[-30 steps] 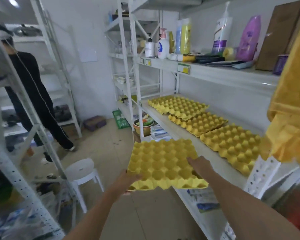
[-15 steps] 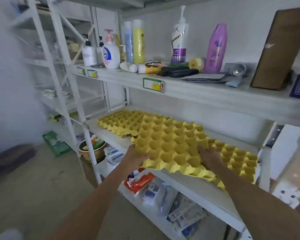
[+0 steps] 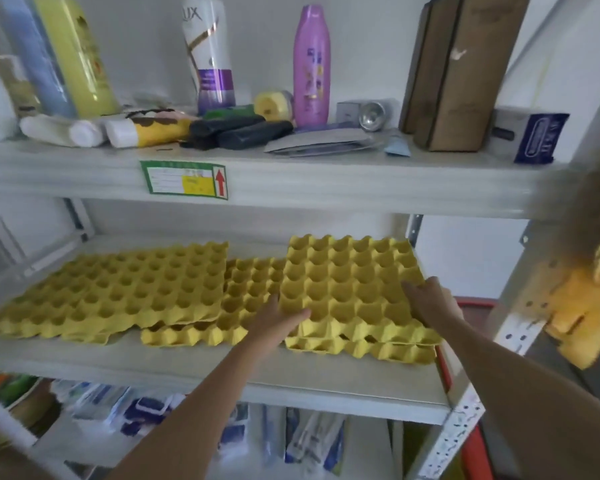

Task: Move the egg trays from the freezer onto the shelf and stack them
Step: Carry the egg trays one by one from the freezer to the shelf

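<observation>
A yellow egg tray lies on top of another yellow tray at the right end of the middle shelf. My left hand grips its front left edge. My right hand holds its right edge. Left of this pair, a middle tray lies partly under a left tray that overlaps it. All trays are empty.
The upper shelf carries bottles, tubes, a purple bottle, brown boxes and a blue box. A white perforated post stands at the right, with yellow fabric hanging by it. Packets fill the lower shelf.
I have turned toward the shelf and carried the tray rightward, setting it down on the rightmost tray. Both hands stay on its edges.
</observation>
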